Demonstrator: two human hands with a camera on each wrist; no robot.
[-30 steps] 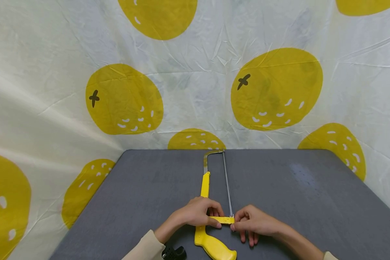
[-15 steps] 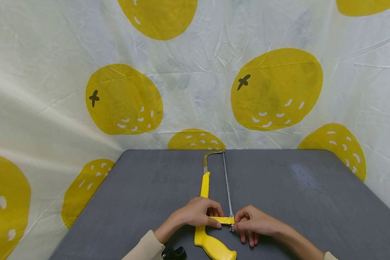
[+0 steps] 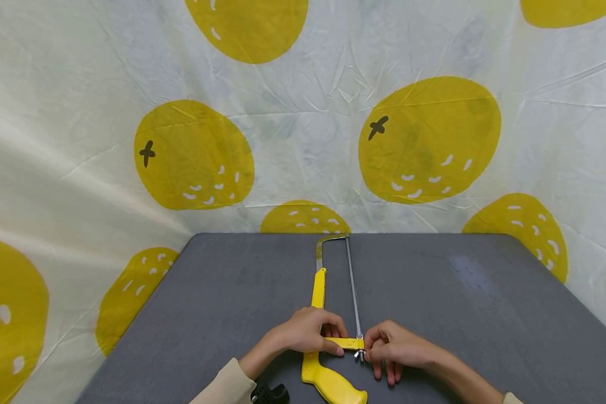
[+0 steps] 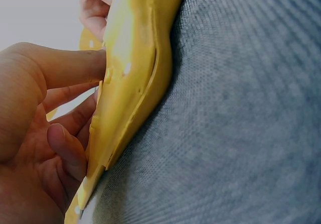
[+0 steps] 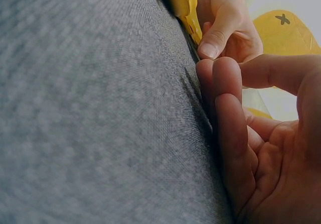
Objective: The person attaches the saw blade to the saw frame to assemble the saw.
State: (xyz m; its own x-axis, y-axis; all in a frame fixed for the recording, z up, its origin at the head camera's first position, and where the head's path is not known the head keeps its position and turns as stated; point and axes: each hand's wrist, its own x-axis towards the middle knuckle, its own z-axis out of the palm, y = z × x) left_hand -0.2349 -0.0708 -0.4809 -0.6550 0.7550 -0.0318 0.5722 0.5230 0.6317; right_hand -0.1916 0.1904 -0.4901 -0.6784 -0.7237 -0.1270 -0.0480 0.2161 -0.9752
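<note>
A hacksaw with a yellow handle (image 3: 335, 384) lies on the table in the head view, its thin blade (image 3: 353, 286) on the right side and its metal bow pointing away. My left hand (image 3: 310, 331) grips the yellow frame, with thumb and fingers around the short front arm (image 3: 345, 341). Just below that arm's end sits a small silver wing nut (image 3: 359, 355). The right hand (image 3: 396, 345) has its thumb and index finger at the wing nut, the other fingers curled toward the table. In the left wrist view the yellow frame (image 4: 133, 68) hides part of my fingers.
The dark grey table (image 3: 434, 292) reaches back to a pale curtain (image 3: 303, 146) printed with yellow fruit. Beside the left sleeve (image 3: 227, 384), a small black object (image 3: 270, 394) shows at the bottom edge.
The wing nut was hidden behind the right fingertips, then came into view and now shows its wings at another angle. The hacksaw and left hand have stayed in place.
</note>
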